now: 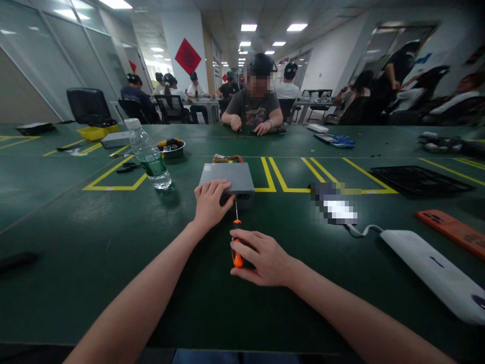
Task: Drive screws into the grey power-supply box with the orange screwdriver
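A grey metal power supply box (227, 177) lies on the green table (94, 237), with coloured wires at its far end. My left hand (210, 202) rests on the box's near corner, fingers curled over its edge. My right hand (261, 257) is closed round the orange handle of a screwdriver (237, 242). The screwdriver's thin shaft points away from me and its tip meets the near face of the box.
A water bottle (149, 154) stands left of the box, with a metal bowl (172, 147) behind it. A white power bank (432, 270) with a cable lies at the right, beside an orange flat item (450, 232) and a black tray (417, 179). A person sits opposite.
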`<state>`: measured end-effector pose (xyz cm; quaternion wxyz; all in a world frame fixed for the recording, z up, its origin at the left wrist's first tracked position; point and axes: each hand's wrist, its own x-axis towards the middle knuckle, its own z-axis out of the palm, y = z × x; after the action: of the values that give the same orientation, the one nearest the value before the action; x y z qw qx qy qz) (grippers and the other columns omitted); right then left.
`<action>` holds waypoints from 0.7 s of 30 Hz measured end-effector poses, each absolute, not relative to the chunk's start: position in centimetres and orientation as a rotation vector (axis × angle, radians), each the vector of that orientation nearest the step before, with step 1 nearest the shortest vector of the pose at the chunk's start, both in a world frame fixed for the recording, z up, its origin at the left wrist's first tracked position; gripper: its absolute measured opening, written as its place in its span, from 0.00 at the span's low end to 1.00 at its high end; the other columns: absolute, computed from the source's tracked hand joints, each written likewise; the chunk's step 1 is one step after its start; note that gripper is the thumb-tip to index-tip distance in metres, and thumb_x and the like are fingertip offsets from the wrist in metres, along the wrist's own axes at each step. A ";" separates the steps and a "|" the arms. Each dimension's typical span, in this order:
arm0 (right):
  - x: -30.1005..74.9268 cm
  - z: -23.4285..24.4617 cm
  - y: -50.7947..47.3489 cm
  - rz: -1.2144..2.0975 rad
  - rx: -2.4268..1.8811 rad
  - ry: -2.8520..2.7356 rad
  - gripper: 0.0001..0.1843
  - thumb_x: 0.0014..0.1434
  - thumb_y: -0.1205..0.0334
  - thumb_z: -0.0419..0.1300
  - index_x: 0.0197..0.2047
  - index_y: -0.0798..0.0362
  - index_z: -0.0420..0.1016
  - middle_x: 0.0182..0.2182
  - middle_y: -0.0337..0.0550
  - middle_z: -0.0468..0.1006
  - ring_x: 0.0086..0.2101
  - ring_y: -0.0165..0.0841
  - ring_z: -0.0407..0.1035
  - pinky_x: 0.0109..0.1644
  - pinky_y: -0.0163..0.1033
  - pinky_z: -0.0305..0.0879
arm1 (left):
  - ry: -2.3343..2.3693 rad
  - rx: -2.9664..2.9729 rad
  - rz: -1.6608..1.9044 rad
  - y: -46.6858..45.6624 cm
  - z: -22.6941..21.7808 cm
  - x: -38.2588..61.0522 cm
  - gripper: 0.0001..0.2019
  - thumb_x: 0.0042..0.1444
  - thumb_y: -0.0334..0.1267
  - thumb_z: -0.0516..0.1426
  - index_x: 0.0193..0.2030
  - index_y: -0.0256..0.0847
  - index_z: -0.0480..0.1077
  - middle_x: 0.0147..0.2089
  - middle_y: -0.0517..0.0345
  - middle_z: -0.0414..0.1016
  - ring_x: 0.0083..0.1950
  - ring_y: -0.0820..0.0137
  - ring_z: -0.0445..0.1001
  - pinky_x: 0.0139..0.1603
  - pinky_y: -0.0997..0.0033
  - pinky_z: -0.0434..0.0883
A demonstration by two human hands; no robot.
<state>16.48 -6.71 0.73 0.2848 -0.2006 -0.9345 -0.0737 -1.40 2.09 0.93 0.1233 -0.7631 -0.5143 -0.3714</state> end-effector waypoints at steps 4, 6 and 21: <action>16.5 0.8 -6.7 -0.275 -0.507 -2.550 0.19 0.62 0.54 0.50 0.53 0.55 0.62 0.49 0.57 0.68 0.44 0.37 0.68 0.43 0.42 0.67 | -1.500 -2.224 -1.084 2.1 1.0 -1.3 0.13 0.54 0.41 0.55 0.46 0.47 0.66 0.52 0.58 0.71 0.54 0.62 0.64 0.52 0.59 0.54; 16.5 0.5 -6.5 -0.322 -0.449 -2.453 0.16 0.61 0.54 0.52 0.47 0.56 0.65 0.47 0.57 0.70 0.41 0.36 0.70 0.41 0.42 0.67 | -1.504 -2.225 -1.071 2.1 1.0 -1.3 0.13 0.54 0.41 0.55 0.47 0.47 0.66 0.52 0.58 0.71 0.54 0.63 0.64 0.52 0.59 0.54; 16.3 0.7 -6.4 -0.345 -0.430 -2.386 0.13 0.60 0.56 0.54 0.42 0.57 0.66 0.43 0.57 0.73 0.37 0.35 0.72 0.37 0.39 0.70 | -1.496 -2.231 -1.065 2.0 1.2 -1.4 0.13 0.54 0.41 0.55 0.47 0.47 0.66 0.52 0.60 0.71 0.55 0.64 0.64 0.51 0.59 0.54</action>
<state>16.30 -6.40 0.65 0.3393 -0.1652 -0.9165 -0.1325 -1.40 2.04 1.19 0.1259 -0.7661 -0.5135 -0.3655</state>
